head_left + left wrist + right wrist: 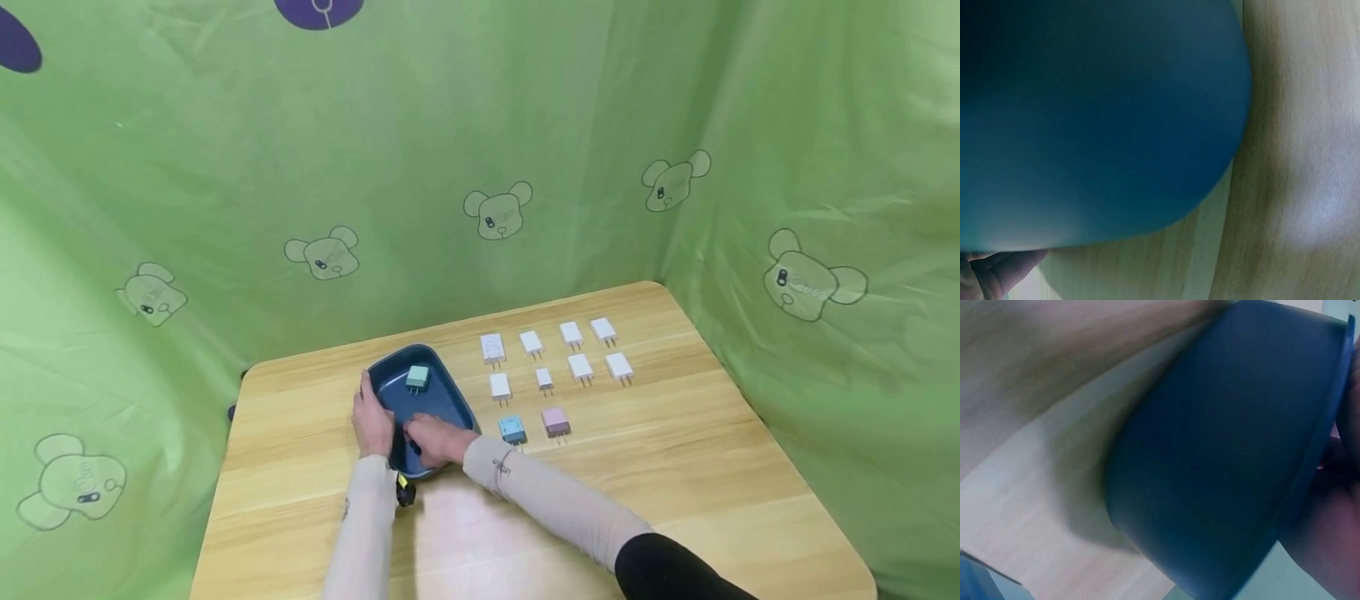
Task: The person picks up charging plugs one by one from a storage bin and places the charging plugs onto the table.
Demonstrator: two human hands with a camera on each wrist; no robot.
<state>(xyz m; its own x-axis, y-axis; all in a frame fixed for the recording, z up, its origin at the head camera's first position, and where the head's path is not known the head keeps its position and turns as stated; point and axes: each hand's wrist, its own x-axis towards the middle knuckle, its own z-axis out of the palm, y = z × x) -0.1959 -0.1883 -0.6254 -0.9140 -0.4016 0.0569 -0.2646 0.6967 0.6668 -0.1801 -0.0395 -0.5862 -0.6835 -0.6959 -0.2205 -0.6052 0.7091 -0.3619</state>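
My left hand [372,419] grips the left wall of a dark blue basin [452,385], with fingers along the outside. In the left wrist view the basin's outer wall [1129,137] fills most of the picture, and part of a hand shows at the lower left. My right hand [437,438] reaches over the basin's near right rim with fingers curled around a small black object [415,448], mostly hidden. A green charger [417,378] lies on the basin floor beyond it. In the right wrist view the basin's outside [1222,444] hides most of the fingers.
Right of the basin, several white chargers [580,367] lie in two rows, prongs toward me. Nearer lie a blue charger [512,429], close to my right forearm, and a pink charger [556,422]. A green curtain [420,167] surrounds the wooden table [675,492].
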